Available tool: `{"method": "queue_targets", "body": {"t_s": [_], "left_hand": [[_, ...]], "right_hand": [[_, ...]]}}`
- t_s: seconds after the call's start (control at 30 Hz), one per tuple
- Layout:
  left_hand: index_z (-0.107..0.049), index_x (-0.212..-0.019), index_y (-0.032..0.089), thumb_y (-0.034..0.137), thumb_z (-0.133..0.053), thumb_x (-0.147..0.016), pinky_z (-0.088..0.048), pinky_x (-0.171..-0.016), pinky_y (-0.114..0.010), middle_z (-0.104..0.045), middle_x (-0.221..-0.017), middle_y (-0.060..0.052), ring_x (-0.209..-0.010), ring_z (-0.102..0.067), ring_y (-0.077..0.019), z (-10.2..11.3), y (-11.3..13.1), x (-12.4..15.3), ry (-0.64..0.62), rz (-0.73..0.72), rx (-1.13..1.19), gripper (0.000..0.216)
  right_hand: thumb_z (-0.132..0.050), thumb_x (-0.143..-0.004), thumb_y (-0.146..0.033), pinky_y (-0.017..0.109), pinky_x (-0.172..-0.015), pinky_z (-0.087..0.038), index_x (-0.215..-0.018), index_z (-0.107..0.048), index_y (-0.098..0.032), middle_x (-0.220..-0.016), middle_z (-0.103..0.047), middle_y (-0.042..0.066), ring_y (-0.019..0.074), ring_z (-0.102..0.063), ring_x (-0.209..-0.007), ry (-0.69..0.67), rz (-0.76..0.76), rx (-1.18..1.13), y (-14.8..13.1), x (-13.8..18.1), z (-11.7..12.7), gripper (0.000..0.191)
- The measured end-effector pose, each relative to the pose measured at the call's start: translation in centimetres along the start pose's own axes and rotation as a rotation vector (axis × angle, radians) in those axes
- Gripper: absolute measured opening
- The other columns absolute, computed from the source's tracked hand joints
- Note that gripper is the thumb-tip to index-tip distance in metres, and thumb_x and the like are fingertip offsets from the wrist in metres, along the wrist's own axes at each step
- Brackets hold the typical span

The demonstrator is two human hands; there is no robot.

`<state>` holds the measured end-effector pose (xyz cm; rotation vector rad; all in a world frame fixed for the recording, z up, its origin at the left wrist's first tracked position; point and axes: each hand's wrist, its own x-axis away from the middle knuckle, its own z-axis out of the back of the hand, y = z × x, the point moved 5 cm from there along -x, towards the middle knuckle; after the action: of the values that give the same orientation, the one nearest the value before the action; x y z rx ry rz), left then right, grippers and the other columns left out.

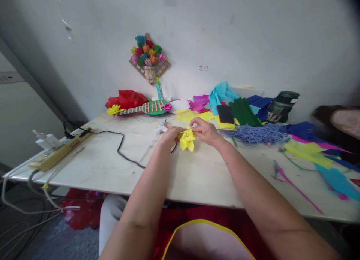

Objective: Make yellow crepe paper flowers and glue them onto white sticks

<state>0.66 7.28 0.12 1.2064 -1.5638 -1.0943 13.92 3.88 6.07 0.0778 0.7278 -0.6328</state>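
Between my hands, above the middle of the table, is a yellow paper flower (187,140), its petals hanging toward me. My left hand (172,135) is closed, pinching it from the left side. My right hand (205,131) is closed too, with thumb and fingertips pressed together at the flower's upper right. A thin stick-like piece shows just right of that hand; whether it joins the flower I cannot tell. Just beyond my left hand lies a white glue gun (161,129), partly covered by the hand.
A power strip (60,149) with a black cord (120,140) lies left. Behind stand a green paper guitar (153,108) and a glue bottle (159,90). Rightward are a phone (225,114), coloured paper (244,112), bluish strings (255,134) and a dark bottle (282,107).
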Motion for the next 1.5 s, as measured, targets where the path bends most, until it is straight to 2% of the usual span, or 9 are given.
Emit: {"method": "queue_targets", "body": {"t_s": [0.23, 0.43, 0.53, 0.67, 0.73, 0.93, 1.13, 1.3, 1.5], "left_hand": [[-0.052, -0.056, 0.013, 0.02, -0.065, -0.055, -0.035, -0.046, -0.022, -0.049, -0.045, 0.001, -0.045, -0.047, -0.0094, 0.1, -0.2, -0.4, 0.03, -0.007, -0.012, 0.015], [-0.055, -0.059, 0.013, 0.022, -0.064, -0.056, -0.029, -0.04, -0.019, -0.049, -0.046, 0.0, -0.044, -0.045, -0.0075, 0.2, 0.4, -0.1, 0.048, -0.116, -0.069, 0.013], [-0.059, -0.071, 0.012, 0.022, -0.063, -0.057, -0.031, -0.041, -0.018, -0.052, -0.05, 0.001, -0.044, -0.047, -0.0073, 0.0, 0.7, 0.2, 0.003, -0.151, -0.033, 0.018], [-0.056, -0.103, 0.017, 0.019, -0.063, -0.056, -0.035, -0.043, -0.017, -0.059, -0.059, 0.002, -0.047, -0.051, -0.0077, -0.4, 1.0, 0.6, -0.089, -0.179, -0.016, 0.047], [-0.055, -0.107, 0.018, 0.019, -0.063, -0.056, -0.035, -0.042, -0.017, -0.06, -0.06, 0.002, -0.047, -0.051, -0.0079, -0.5, 1.0, 0.7, -0.114, -0.181, -0.045, 0.051], [-0.065, -0.089, 0.013, 0.021, -0.06, -0.056, -0.033, -0.039, -0.017, -0.061, -0.06, -0.001, -0.046, -0.05, -0.0076, -0.1, 0.7, 0.1, -0.053, -0.173, -0.129, 0.034], [-0.066, -0.078, 0.012, 0.021, -0.058, -0.055, -0.029, -0.038, -0.017, -0.057, -0.054, 0.0, -0.043, -0.046, -0.0066, 0.2, 0.5, -0.3, -0.009, -0.177, -0.177, 0.026], [-0.064, -0.072, 0.011, 0.027, -0.059, -0.058, -0.032, -0.042, -0.019, -0.055, -0.053, -0.001, -0.045, -0.046, -0.0083, -0.1, 0.6, -0.2, -0.072, -0.185, -0.135, 0.022], [-0.059, -0.066, 0.01, 0.039, -0.063, -0.062, -0.035, -0.047, -0.021, -0.054, -0.053, -0.002, -0.049, -0.049, -0.0096, -0.7, 0.4, 0.1, -0.127, -0.132, -0.072, 0.03]], "right_hand": [[-0.049, -0.074, -0.014, 0.021, -0.065, -0.04, -0.071, -0.066, -0.021, -0.098, -0.058, 0.001, 0.0113, -0.055, -0.074, -0.005, -0.009, -0.03, -0.1, -0.1, 0.2, 0.019], [-0.049, -0.073, -0.014, 0.021, -0.065, -0.039, -0.076, -0.067, -0.022, -0.101, -0.058, 0.001, 0.0118, -0.055, -0.075, 0.031, -0.07, 0.008, 0.8, 0.1, 0.1, 0.021], [-0.049, -0.073, -0.015, 0.021, -0.061, -0.038, -0.07, -0.067, -0.021, -0.1, -0.059, 0.001, 0.0107, -0.054, -0.07, 0.069, -0.106, 0.03, 1.2, 0.2, 0.2, 0.019], [-0.048, -0.075, -0.016, 0.021, -0.057, -0.036, -0.066, -0.065, -0.02, -0.096, -0.06, 0.001, 0.0098, -0.052, -0.066, 0.094, -0.14, 0.071, 1.4, 0.3, 0.4, 0.02], [-0.047, -0.075, -0.016, 0.021, -0.057, -0.035, -0.066, -0.065, -0.02, -0.095, -0.06, 0.001, 0.0099, -0.052, -0.067, 0.098, -0.146, 0.09, 1.6, 0.3, 0.4, 0.021], [-0.046, -0.075, -0.016, 0.021, -0.056, -0.035, -0.068, -0.065, -0.022, -0.094, -0.061, 0.0, 0.0099, -0.052, -0.065, 0.115, -0.167, 0.11, 1.9, 0.4, 0.1, 0.021], [-0.044, -0.075, -0.015, 0.022, -0.057, -0.035, -0.068, -0.065, -0.022, -0.096, -0.061, 0.0, 0.0111, -0.053, -0.069, 0.107, -0.198, 0.12, 1.7, 0.5, 0.0, 0.023], [-0.045, -0.075, -0.016, 0.021, -0.056, -0.034, -0.067, -0.065, -0.022, -0.095, -0.061, 0.0, 0.0107, -0.053, -0.068, 0.109, -0.206, 0.128, 2.0, 0.5, -0.1, 0.022], [-0.045, -0.075, -0.015, 0.021, -0.057, -0.035, -0.068, -0.065, -0.022, -0.096, -0.061, -0.001, 0.011, -0.054, -0.071, 0.113, -0.177, 0.117, 2.2, 0.6, -0.4, 0.022]]}}
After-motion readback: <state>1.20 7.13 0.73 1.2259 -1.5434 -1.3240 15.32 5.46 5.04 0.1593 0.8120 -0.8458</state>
